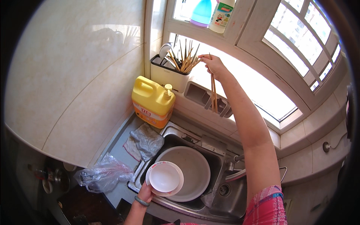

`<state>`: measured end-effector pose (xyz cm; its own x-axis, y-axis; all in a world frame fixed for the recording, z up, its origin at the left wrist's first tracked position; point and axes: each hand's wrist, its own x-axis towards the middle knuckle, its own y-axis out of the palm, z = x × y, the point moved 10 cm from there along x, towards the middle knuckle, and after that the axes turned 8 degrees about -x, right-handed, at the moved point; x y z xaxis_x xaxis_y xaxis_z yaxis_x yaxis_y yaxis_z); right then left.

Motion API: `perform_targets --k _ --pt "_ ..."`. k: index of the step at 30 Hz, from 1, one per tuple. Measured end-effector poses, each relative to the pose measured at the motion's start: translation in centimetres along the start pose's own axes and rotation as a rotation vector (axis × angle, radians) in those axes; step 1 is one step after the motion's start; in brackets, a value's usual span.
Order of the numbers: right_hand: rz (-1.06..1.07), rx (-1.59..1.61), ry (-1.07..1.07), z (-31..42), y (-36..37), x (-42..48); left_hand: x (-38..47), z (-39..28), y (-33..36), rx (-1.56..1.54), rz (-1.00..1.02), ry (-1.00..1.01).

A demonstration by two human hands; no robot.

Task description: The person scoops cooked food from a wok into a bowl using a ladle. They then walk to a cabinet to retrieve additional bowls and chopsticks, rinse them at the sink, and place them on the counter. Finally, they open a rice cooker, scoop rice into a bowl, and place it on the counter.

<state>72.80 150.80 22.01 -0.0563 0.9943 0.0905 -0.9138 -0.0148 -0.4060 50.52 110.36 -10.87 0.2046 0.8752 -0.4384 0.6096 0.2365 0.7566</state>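
My left hand, with a bangle on the wrist, grips a stack at its lower left edge: a small white bowl resting in a wider dish with a floral rim. The stack is over a large pale basin in the sink. Up by the window, my right hand holds a few wooden chopsticks that hang downward. Its fingertips reach the tip of a chopstick in the white utensil holder, where several chopsticks and a metal ladle stand.
A yellow detergent jug stands left of a grey rack on the wall ledge. A grey cloth and plastic bag lie left of the steel sink. The faucet is near my right forearm. Bottles stand above.
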Motion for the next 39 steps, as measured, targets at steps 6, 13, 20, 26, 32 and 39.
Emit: perform_targets --k 6,13,20,26,32,39 --pt "-0.16 -0.2 -0.211 2.9 -1.3 -0.1 0.3 0.2 0.1 0.032 0.003 0.007" --pt "-0.486 0.134 -0.392 11.1 -7.8 -2.3 0.2 0.1 0.7 -0.001 0.023 -0.014" --pt "-0.286 0.238 -0.131 8.7 -7.6 -2.8 0.1 0.5 0.6 -0.005 0.03 -0.026" --pt "-0.139 -0.187 -0.047 2.0 -1.9 -2.0 0.2 0.7 0.7 -0.019 0.029 -0.024" --pt "-0.179 -0.547 -0.182 3.5 0.4 -1.3 -0.4 0.3 0.8 0.038 0.047 -0.007" --pt "-0.36 -0.566 -0.265 6.2 -0.4 -2.4 -0.9 0.1 0.8 0.013 0.048 -0.006"
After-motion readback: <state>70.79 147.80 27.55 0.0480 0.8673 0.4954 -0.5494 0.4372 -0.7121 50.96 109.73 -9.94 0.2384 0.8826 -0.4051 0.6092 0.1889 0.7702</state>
